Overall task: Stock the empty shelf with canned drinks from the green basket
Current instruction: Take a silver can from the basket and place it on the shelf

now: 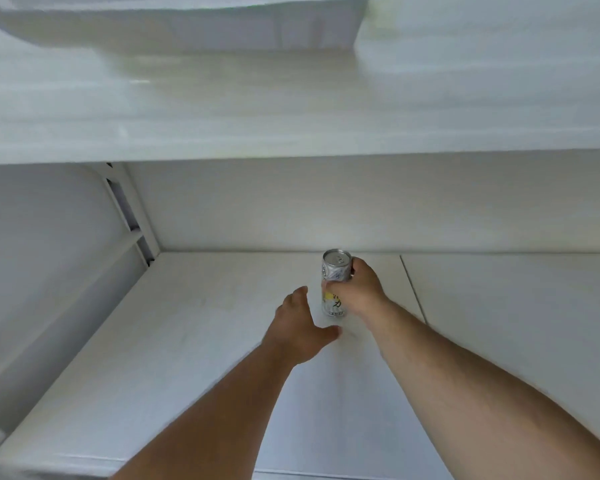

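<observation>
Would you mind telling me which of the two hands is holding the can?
The right hand grips the upright silver-and-yellow can on the white shelf; the left hand is open, holding nothing.

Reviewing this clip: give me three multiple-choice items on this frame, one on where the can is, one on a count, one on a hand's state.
1. Where is the silver-and-yellow drink can?
A. On the upper shelf
B. Upright, toward the back of the white lower shelf
C. Lying on the shelf's front edge

2. How many cans show?
A. One
B. Three
C. Six

3. What is the left hand doing?
A. Gripping the can
B. Holding a basket
C. Spread open, holding nothing

Answers: 1 B, it stands lid up near the back wall; 2 A, no other can shows; 3 C, only the right hand grips the can.
</observation>
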`<action>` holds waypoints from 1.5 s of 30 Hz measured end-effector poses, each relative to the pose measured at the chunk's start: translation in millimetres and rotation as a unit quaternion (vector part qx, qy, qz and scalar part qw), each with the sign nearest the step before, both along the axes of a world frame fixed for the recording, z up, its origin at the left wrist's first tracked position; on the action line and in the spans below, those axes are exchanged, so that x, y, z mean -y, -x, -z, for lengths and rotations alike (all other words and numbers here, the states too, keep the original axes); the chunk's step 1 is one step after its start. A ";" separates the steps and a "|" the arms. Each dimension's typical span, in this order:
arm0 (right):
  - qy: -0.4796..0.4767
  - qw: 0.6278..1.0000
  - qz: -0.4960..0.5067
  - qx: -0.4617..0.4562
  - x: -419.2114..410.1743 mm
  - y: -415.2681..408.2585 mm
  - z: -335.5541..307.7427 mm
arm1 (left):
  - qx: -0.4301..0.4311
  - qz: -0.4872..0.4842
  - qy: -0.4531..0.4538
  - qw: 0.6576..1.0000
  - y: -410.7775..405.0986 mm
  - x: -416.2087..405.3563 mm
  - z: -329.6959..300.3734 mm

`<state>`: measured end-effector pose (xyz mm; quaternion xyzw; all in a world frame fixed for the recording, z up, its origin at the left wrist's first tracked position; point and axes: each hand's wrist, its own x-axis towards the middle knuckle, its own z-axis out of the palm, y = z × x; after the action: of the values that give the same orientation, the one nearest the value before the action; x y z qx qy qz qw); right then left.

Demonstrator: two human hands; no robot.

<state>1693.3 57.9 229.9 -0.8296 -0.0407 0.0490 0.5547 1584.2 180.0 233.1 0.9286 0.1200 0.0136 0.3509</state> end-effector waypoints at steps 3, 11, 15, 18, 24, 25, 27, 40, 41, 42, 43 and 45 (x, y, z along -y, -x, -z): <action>0.003 1.000 -0.002 -0.005 -2.0 -20.6 5.4 | -0.007 -0.007 -0.011 1.000 -15.5 -4.4 8.5; 0.040 0.997 -0.016 -0.064 0.0 -20.7 21.1 | -0.020 -0.010 -0.015 1.000 -27.8 1.0 21.8; 0.072 0.996 0.015 -0.040 -3.0 -23.1 29.1 | -0.022 -0.013 -0.019 0.999 -35.6 0.5 23.1; 0.078 0.997 0.019 -0.020 -9.3 -28.8 31.4 | -0.023 -0.016 -0.024 0.999 -44.0 -3.1 21.2; 0.085 0.996 0.013 -0.011 -16.6 -57.3 30.9 | -0.021 -0.019 -0.029 0.999 -69.4 -5.2 15.4; 0.085 0.996 0.012 -0.009 -17.6 -62.7 30.3 | -0.018 -0.018 -0.028 0.999 -74.4 -5.2 13.7; 0.086 0.996 0.010 -0.005 -19.3 -71.4 29.2 | -0.013 -0.016 -0.029 0.999 -83.4 -4.9 9.8; 0.115 0.990 -0.005 -0.081 16.5 -21.3 11.0 | -0.028 0.004 -0.032 0.999 -15.7 -10.3 -4.9; 0.112 0.990 -0.007 -0.086 19.8 -6.2 4.3 | -0.029 0.008 -0.025 0.999 0.3 -11.2 -8.7; 0.108 0.990 -0.008 -0.088 21.8 9.7 -4.2 | -0.027 0.008 -0.017 0.999 16.7 -12.8 -13.2; 0.100 0.991 -0.009 -0.087 23.1 27.2 -13.6 | -0.023 0.005 -0.005 1.000 34.2 -15.4 -18.7; 0.088 0.993 -0.015 -0.075 22.4 70.5 -32.2 | -0.012 0.002 0.021 1.000 74.7 -21.7 -30.2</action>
<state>1622.8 35.5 262.1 -0.8684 -0.0067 0.1225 0.4805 1509.5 201.7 263.4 0.9212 0.1226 -0.0012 0.3692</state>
